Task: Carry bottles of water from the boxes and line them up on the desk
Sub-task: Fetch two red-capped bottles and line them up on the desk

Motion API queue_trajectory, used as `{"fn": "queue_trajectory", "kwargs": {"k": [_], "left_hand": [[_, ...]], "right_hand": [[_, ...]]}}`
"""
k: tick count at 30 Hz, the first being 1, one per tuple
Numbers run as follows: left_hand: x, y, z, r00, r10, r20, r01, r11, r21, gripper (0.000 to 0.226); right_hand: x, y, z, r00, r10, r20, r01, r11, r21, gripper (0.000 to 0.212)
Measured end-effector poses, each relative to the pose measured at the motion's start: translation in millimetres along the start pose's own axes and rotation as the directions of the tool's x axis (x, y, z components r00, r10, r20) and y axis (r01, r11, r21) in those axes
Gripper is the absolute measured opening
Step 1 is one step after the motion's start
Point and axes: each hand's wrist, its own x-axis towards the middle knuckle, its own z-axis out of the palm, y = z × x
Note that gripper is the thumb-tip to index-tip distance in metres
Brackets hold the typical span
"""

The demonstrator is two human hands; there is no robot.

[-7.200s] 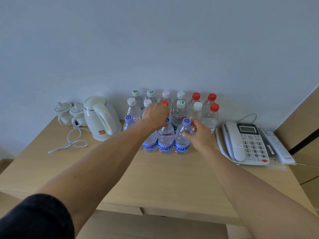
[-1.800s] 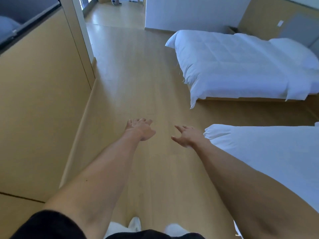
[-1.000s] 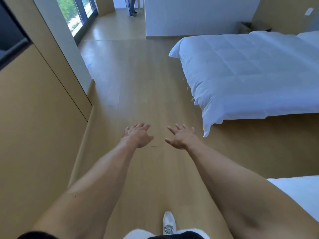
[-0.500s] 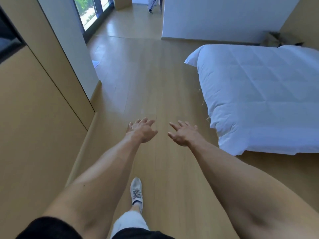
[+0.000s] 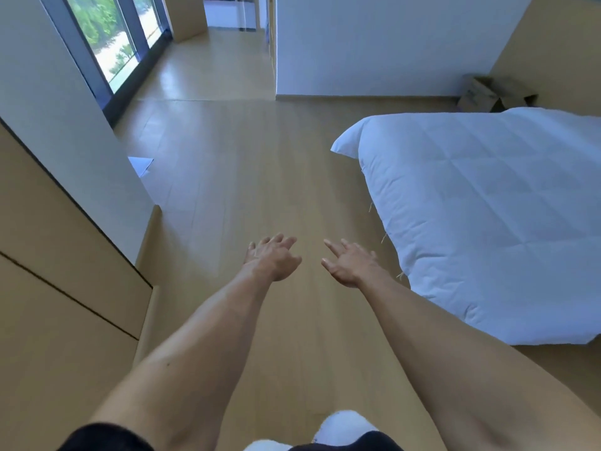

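Both my arms reach forward over a wooden floor. My left hand is empty, its fingers loosely spread. My right hand is empty too, fingers straight and pointing ahead. An open cardboard box stands on the floor at the far right wall, behind the bed; what it holds is hidden. No bottle and no desk are in view.
A bed with a white quilt fills the right side. Wooden cabinet panels and a white wall line the left. A tall window is far left. A sheet of paper lies on the floor. A white partition wall stands ahead.
I have left the desk with its rows of bottles and walked on across the room past the bed. The cardboard box has come into view. Both hands stay empty and held forward.
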Motion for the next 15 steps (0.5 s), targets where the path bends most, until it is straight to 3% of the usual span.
{"fn": "queue_trajectory", "kwargs": {"k": [15], "left_hand": [[289.2, -23.7, -134.0, 0.997, -0.07, -0.017, 0.071, 0.996, 0.06, 0.061]], "right_hand": [[311.4, -17.1, -127.8, 0.998, -0.061, 0.021, 0.06, 0.996, 0.062, 0.064]]}}
